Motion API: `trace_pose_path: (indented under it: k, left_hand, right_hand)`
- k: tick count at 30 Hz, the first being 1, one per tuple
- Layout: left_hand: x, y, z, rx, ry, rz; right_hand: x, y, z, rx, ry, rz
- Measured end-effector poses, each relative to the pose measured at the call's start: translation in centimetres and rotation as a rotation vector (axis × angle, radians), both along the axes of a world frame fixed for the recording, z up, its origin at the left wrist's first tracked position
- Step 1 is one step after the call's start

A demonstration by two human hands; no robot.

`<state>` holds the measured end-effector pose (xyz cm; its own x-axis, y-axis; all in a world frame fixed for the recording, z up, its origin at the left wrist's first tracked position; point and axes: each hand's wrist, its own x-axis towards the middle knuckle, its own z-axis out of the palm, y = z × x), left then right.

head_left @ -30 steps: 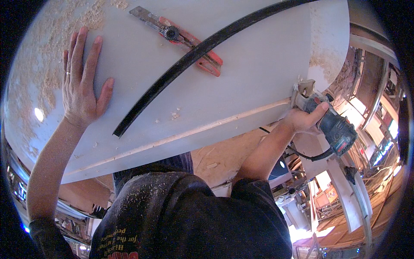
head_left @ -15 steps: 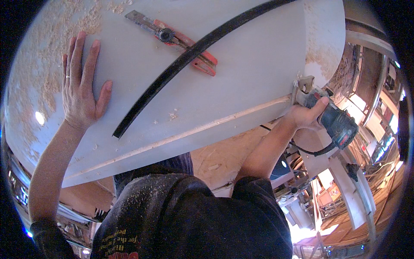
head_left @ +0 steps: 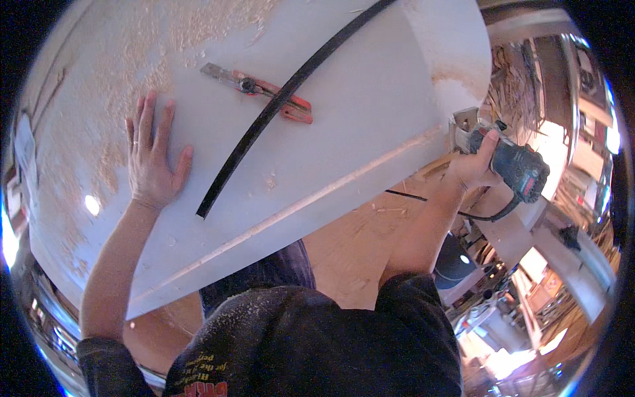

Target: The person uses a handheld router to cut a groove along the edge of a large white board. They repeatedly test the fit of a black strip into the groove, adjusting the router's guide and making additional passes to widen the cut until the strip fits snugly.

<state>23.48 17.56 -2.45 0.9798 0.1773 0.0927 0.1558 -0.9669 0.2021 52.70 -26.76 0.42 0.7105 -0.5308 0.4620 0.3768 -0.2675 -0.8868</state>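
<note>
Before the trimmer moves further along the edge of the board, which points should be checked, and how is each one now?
1. Left hand flat on the white board, away from the edge: ok.
2. Right hand gripping the trimmer: ok.
3. Trimmer base seated on the board edge: cannot tell.
4. Power cord hanging below the tool, off the edge: ok.
5. Utility knife and black strip lying loose on the board: not ok.
</note>
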Motion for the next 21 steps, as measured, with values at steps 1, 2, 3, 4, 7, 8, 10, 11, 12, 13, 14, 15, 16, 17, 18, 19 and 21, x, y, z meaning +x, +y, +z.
trace_pose_path:
  k: [1,2,3,4,7,8,10,11,12,13,14,15,16,17,18,19,21]
  left_hand:
    - [-0.2,-0.1,0.2,-0.005,-0.014,-0.011]
    - [-0.2,-0.3,0.4,-0.005,-0.021,0.003]
    - [-0.4,-0.4,0.7,-0.006,-0.026,0.013]
    - [0.1,-0.7,0.6,-0.017,-0.044,0.013]
    - [-0.2,-0.9,0.6,-0.022,-0.136,0.013]
    - [-0.4,-0.7,0.4,-0.032,-0.198,0.009]
    - [-0.9,-0.3,0.1,-0.054,-0.308,0.002]
    - [-0.9,-1.0,1.3,-0.052,-0.363,-0.009]
    - [-1.2,-2.4,2.3,-0.051,-0.416,-0.016]
    - [-2.0,-4.2,3.6,-0.052,-0.464,-0.01]
    - [-2.8,-7.2,6.7,-0.171,-0.548,-0.048]
    - [-3.9,-10.4,9.7,-0.279,-0.561,-0.159]
    - [-5.2,-13.2,12.8,-0.374,-0.57,-0.26]
    - [-6.6,-15.7,15.8,-0.457,-0.619,-0.378]
    - [-8.4,-17.7,18.3,-0.557,-0.612,-0.466]
    - [-10.2,-19.3,20.9,-0.632,-0.591,-0.51]
    - [-13.4,-21.4,23.3,-0.766,-0.569,-0.54]
  right_hand:
    - [-1.0,-0.6,1.2,0.024,-0.017,-0.032]
    - [-1.9,-1.3,2.5,0.052,-0.042,-0.065]
    - [-3.2,-2.1,3.8,0.08,-0.067,-0.1]
    - [-4.8,-2.7,4.9,0.105,-0.074,-0.108]
    - [-11.0,-2.1,7.5,0.124,0.013,-0.029]
    - [-13.2,-1.8,8.5,0.098,0.126,0.058]
    - [-17.2,-1.3,9.0,0.018,0.145,0.145]
    - [-19.1,-1.3,8.6,0.0,0.105,0.19]
    - [-20.9,-1.3,8.3,-0.02,0.066,0.238]
    - [-22.8,-0.8,8.2,-0.047,0.032,0.298]
    - [-24.9,0.0,8.5,-0.046,0.027,0.335]
    - [-27.2,0.5,9.0,-0.05,0.024,0.365]
    - [-29.3,1.0,9.3,-0.046,0.022,0.409]
    - [-31.4,1.2,9.3,-0.09,0.095,0.44]
    - [-33.8,1.2,9.1,-0.136,0.171,0.47]
    - [-35.8,1.3,8.5,-0.18,0.243,0.502]
    - [-39.0,2.3,7.1,0.131,0.218,0.68]
